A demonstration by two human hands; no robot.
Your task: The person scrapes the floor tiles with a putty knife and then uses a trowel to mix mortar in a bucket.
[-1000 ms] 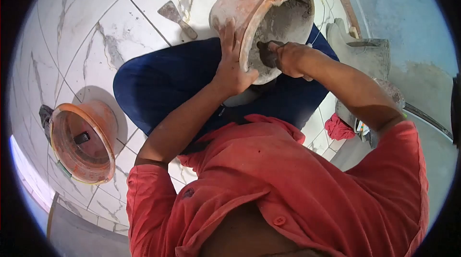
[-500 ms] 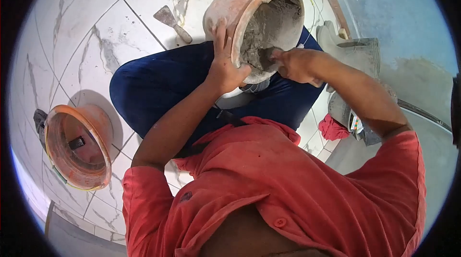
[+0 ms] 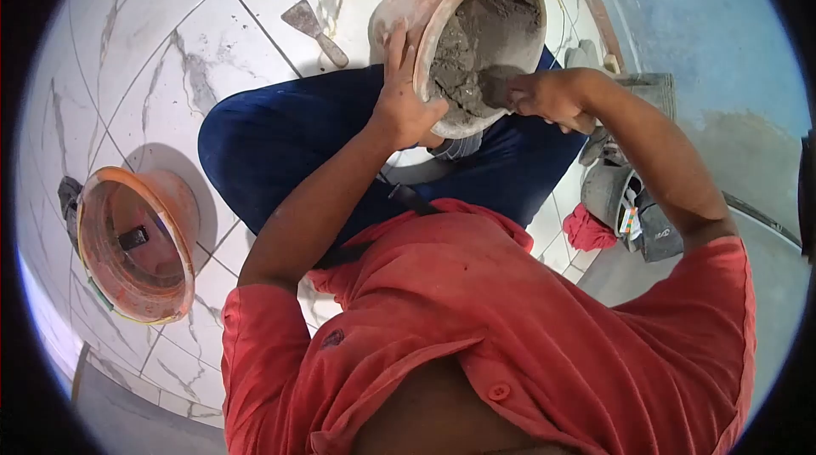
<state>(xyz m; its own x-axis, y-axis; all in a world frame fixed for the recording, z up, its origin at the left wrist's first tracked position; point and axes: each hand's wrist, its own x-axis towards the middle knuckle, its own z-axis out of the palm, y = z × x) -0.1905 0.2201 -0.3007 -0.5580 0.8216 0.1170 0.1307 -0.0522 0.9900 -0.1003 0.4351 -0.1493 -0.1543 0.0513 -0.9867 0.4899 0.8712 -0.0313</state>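
Observation:
A tilted bucket (image 3: 399, 17) rests between my bent legs, its mouth facing me. Wet grey mortar (image 3: 455, 55) coats its inside. My left hand (image 3: 404, 106) grips the bucket's near left rim, fingers along the outer wall and thumb at the edge. At the right side of the mouth, my right hand (image 3: 544, 99) is closed around a trowel (image 3: 495, 87). The trowel's mortar-smeared blade is inside the bucket against the mortar; its handle is hidden in my fist.
A scraper (image 3: 314, 31) lies on the marble-patterned tiles beyond my left knee. An orange bucket (image 3: 183, 217) with a dark object inside stands at left. A red cloth (image 3: 588, 228) and a grey container (image 3: 605, 191) holding items are at right, near the wall (image 3: 688, 13).
My right hand has shifted up and right, and the trowel blade shows more against the mortar. My left hand keeps its hold on the rim. The view has shifted slightly.

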